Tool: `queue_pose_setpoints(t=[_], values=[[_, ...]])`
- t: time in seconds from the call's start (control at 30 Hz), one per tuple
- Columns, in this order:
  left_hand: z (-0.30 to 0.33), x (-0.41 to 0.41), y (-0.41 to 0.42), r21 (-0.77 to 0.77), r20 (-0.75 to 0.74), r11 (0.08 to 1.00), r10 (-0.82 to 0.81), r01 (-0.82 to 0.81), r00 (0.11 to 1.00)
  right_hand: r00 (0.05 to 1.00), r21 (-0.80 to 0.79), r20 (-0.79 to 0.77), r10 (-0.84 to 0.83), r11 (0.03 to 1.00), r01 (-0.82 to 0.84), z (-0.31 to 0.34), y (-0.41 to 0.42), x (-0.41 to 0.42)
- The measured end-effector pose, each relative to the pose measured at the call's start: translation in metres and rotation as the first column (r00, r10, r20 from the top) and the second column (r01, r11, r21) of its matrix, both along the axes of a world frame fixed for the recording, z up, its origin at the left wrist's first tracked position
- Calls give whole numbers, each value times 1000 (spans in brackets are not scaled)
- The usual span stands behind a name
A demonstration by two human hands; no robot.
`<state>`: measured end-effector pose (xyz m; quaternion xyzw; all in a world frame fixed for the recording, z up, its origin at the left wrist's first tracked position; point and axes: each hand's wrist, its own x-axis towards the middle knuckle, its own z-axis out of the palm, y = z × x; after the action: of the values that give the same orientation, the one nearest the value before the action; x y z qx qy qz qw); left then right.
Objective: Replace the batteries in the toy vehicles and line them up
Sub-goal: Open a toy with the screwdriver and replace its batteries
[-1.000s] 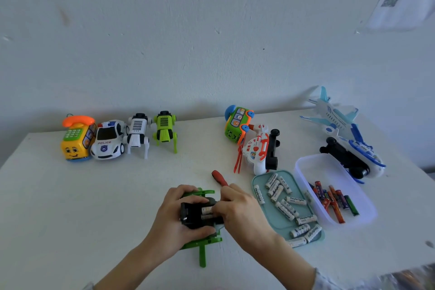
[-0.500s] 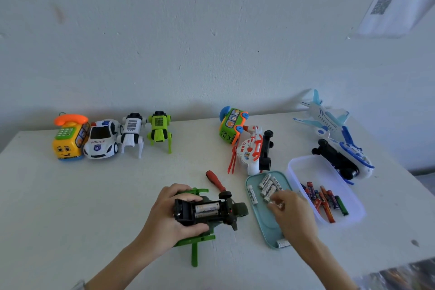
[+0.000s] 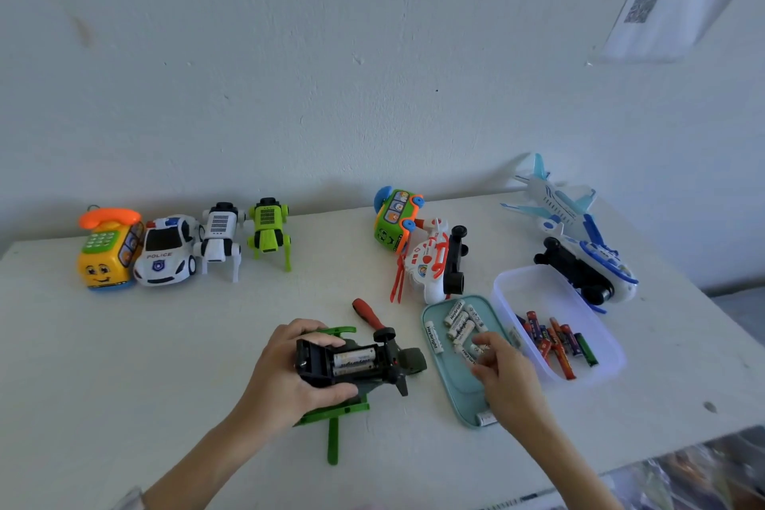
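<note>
My left hand grips an upturned dark green toy helicopter on the white table. Its battery bay faces up with white batteries inside. My right hand rests over the teal tray with fingertips closing on a white battery. More white batteries lie in the tray. A clear tub on the right holds several coloured batteries. Lined along the wall at the left are a yellow phone car, a police car, a white robot dog and a green robot dog.
A red-handled screwdriver lies behind the helicopter. A green bus toy and a white-orange helicopter lie on their sides mid-table. Two blue-white planes sit far right. The table's front edge runs lower right.
My right hand left the helicopter's battery bay and moved right onto the teal tray, fingers now on a white battery. My left hand kept hold of the helicopter.
</note>
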<state>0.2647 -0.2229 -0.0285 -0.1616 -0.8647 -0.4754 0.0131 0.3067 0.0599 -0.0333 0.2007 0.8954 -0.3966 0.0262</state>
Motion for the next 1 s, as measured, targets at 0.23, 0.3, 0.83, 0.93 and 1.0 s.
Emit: queue_pose_setpoints(t=[0.23, 0.3, 0.83, 0.93, 1.0], values=[[0, 2, 0, 17, 10, 1000, 7, -7, 1000, 992, -769, -117, -38, 636, -66, 38, -12, 6], [2, 3, 1, 25, 15, 1000, 9, -10, 1000, 993, -826, -118, -30, 558, -81, 41, -16, 6], [8, 6, 2, 20, 54, 1000, -7, 6, 999, 722, -35, -543, 429, 847, -530, 51, -98, -3], [13, 8, 4, 6, 59, 1000, -10, 10, 998, 601, 242, -498, 625, 766, -596, 46, -104, -11], [13, 8, 5, -13, 55, 1000, -14, 15, 998, 533, 361, -466, 706, 701, -615, 45, -106, -14]])
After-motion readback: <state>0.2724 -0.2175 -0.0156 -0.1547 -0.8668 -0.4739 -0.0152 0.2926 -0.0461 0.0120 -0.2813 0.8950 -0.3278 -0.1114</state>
